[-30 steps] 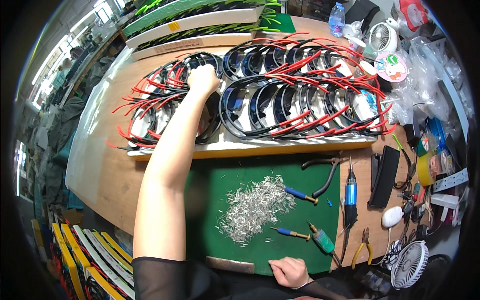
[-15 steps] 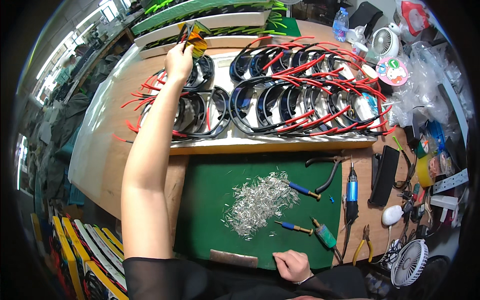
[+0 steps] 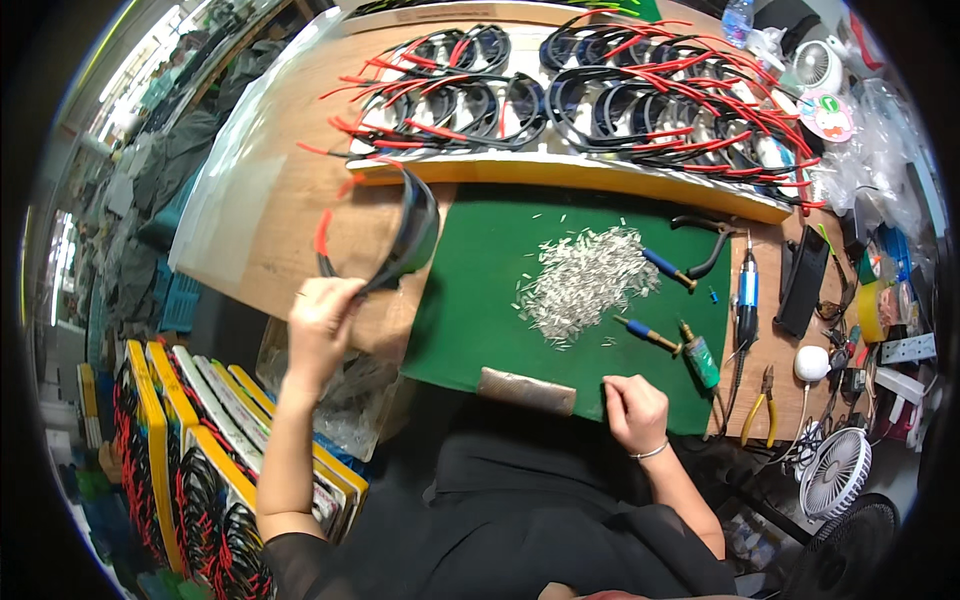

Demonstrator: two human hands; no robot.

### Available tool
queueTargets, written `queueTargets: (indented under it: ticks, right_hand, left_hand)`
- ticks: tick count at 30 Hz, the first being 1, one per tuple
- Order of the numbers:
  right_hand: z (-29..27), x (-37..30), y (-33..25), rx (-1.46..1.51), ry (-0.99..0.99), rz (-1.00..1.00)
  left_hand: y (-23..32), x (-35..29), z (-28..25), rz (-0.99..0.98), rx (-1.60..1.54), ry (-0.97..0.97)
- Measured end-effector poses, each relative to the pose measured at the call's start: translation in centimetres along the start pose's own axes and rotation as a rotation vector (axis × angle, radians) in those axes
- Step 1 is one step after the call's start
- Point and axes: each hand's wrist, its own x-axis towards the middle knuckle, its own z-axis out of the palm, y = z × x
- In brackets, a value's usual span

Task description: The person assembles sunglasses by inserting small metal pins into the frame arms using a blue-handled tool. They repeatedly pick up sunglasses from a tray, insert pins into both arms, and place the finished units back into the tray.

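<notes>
Head view. Far left, low: yellow-edged boxes (image 3: 150, 440) are standing on edge beside the table (image 3: 270, 250), red-tipped frames showing between them. Next, the left hand (image 3: 322, 325) is pinching one pair of dark glasses (image 3: 412, 232) by an end of its frame, fingers closing on it; the pair is hanging in the air over the table, left of the green mat (image 3: 465, 290), blurring a little. Behind, a yellow-fronted tray (image 3: 650, 184) is holding many more glasses (image 3: 525, 98) in rows. On the mat a metal strip (image 3: 527, 391) is lying at the near edge, and a heap of small metal pins (image 3: 585, 285) is spreading mid-mat. The right hand (image 3: 637, 412) is resting at the near edge, fingers curling in, gripping nothing visible. Rightward, two blue-handled tools (image 3: 668, 268), a green-handled tool (image 3: 700, 362) and yellow-handled cutters (image 3: 766, 410) are lying untouched.

Progress, judging: one pair is being handled, the tray's others are sitting untouched; whether those are finished or waiting, cannot tell. The pins are lying loose, none in hand.
</notes>
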Motion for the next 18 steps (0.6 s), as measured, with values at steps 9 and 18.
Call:
queueTargets:
  ticks: [9, 18]
  right_hand:
    - [0.1, -0.4, -0.3, -0.027, 0.020, -0.032]
    - [-1.2, 0.0, -0.2, 0.186, -0.014, 0.218]
  left_hand:
    - [-2.6, -1.0, 3.0, -0.069, -0.187, 0.006]
    - [3.9, 1.6, 0.7, 0.340, -0.316, 0.107]
